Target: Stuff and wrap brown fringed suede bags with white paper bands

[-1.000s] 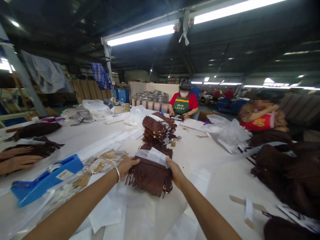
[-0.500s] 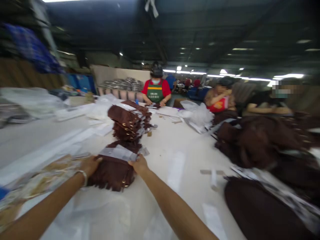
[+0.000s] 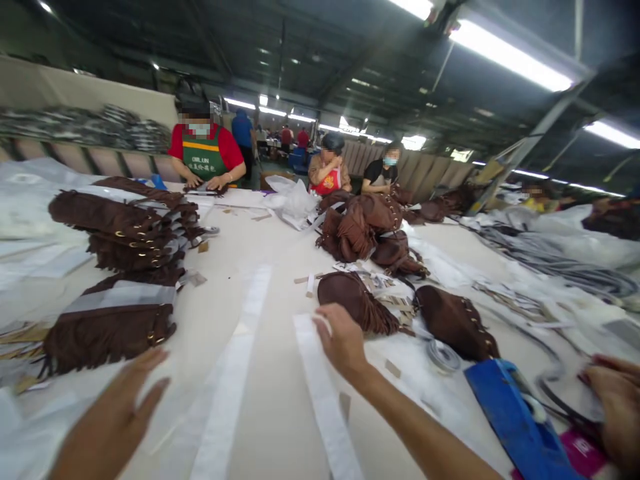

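My left hand is open with its fingers apart, just in front of a dark brown fringed bag with a pale wrapping band across it. Nothing is in that hand. My right hand hovers with bent fingers, thumb and forefinger slightly apart, beside the top end of a white strip. I cannot tell whether it touches the strip. Just beyond its fingers lies another brown bag with fringe. A stack of brown fringed bags with gold rings stands behind the wrapped one.
A second white strip lies on the pale table. At the right are a blue tool-like object, a roll of tape and another person's hand. Brown bags are heaped further back, where co-workers stand.
Both hands have let go of the wrapped brown bag. My right hand has moved right toward the white strip, my left back toward me. The view has turned right.
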A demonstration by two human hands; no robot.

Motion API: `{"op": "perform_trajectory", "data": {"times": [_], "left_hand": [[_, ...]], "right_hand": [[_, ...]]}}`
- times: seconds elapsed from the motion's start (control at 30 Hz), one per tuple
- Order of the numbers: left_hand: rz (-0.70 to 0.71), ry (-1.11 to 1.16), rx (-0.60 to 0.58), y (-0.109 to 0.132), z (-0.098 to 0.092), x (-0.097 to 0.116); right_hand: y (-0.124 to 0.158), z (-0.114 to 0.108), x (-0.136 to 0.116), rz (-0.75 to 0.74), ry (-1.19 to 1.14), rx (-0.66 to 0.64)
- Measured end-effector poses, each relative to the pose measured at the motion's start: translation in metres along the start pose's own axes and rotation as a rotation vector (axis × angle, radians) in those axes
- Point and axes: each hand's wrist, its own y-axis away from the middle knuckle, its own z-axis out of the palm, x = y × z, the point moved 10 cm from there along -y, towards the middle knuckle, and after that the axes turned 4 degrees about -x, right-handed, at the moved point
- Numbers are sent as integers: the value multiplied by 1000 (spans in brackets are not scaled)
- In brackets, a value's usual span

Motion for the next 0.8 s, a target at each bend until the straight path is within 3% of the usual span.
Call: {"op": "perform_trajectory", "data": {"times": [0.1,0.2,0.3,0.47,0.67,0.8], "left_hand": [[37,157,-56,41,58,86],[114,220,-228,73,126,172],[168,173,-298,90,167,225],[151,45,-359,99,201,259],[317,-5,-426,116,208,303],[378,24,-541,124,214,306]], "right_hand": [[2,-59,56,173,217,172],[-4,-58,111,406,278,28],[-7,-47,143,515,254,-97],[-11,-45,173,541,216,-121],[-1,-37,196,557,145,-149],[5,-32,204,577,81,-148]]}}
